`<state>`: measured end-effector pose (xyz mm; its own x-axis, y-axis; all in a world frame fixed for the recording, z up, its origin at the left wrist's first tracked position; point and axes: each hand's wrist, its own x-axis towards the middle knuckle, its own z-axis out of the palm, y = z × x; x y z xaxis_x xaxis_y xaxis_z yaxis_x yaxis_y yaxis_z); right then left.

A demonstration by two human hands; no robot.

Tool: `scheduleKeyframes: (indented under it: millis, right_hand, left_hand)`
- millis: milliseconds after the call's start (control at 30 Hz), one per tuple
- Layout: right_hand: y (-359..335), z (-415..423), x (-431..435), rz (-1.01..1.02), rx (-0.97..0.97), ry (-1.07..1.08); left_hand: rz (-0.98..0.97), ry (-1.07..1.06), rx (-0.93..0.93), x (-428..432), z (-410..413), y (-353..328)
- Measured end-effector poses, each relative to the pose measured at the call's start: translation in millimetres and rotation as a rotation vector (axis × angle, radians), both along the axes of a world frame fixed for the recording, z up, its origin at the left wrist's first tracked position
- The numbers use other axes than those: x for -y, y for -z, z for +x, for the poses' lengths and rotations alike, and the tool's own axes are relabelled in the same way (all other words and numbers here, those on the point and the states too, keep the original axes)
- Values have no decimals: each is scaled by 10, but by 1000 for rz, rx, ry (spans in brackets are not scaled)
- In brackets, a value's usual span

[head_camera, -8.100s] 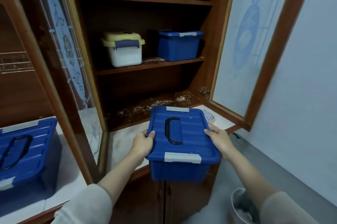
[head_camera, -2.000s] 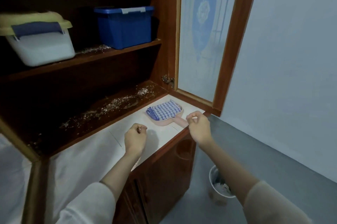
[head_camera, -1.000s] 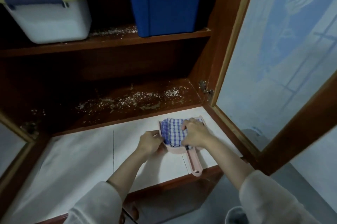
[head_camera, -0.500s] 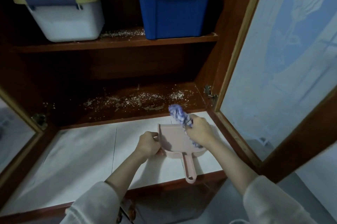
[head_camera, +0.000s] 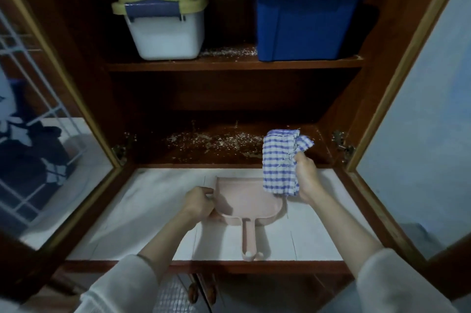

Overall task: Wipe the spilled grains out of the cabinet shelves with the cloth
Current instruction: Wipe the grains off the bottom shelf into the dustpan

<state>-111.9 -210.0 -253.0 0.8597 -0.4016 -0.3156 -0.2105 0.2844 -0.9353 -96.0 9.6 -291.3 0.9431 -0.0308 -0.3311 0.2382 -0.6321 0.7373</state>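
Note:
A blue-and-white checked cloth (head_camera: 280, 162) hangs folded from my right hand (head_camera: 307, 177), held just above the right corner of a pink dustpan (head_camera: 247, 200). The empty dustpan lies flat on the white tiled counter (head_camera: 153, 210), its handle pointing toward me. My left hand (head_camera: 198, 204) grips the pan's left edge. Spilled grains (head_camera: 211, 140) are scattered across the dark lower shelf right behind the counter. More grains (head_camera: 226, 51) lie on the upper shelf between the two boxes.
A white box with a yellow lid (head_camera: 163, 22) and a blue lidded box (head_camera: 309, 19) stand on the upper shelf. Glass cabinet doors stand open at the left (head_camera: 48, 134) and right (head_camera: 418, 109). Lower cupboard doors (head_camera: 201, 292) are below the counter edge.
My right hand has lifted the cloth off the dustpan and it now hangs unrolled above the pan's right corner. My left hand stays on the pan's left edge. The view has centred on the cabinet.

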Motion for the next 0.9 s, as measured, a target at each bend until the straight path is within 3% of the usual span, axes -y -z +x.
scheduleKeyframes:
  millis: [300,900]
  right_hand:
    - [15,317,-98,4,4,-1]
    - [86,746,-141,-244,-23,46]
  left_hand:
    - [-50,-50,-12,-233,315,-18]
    - [278,174,6,-161,784,1]
